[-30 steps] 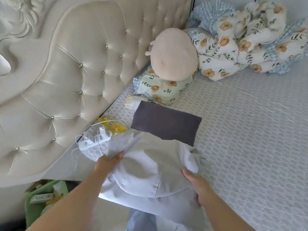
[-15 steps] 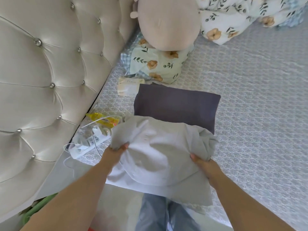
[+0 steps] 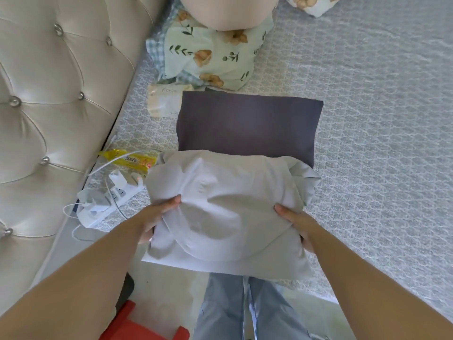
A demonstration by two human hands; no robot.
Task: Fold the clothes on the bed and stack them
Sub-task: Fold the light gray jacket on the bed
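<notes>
Folded cloth (image 3: 247, 126) flat on bed (image 3: 380, 143); bundled garment (image 3: 220, 207) just before it, overlapping near edge; pillow (image 3: 210, 60) behind cloth; power strip (image 3: 107, 200) and packet (image 3: 130, 159) left of garment; headboard (image 3: 56, 99) far left.

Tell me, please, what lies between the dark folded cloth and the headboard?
In the head view, a pale packet lies on the bed between the dark cloth and headboard.

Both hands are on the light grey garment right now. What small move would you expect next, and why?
Probably carrying the light grey garment forward onto the folded dark grey garment. The left hand and right hand grip its sides, and its far edge already overlaps the dark one.
</notes>
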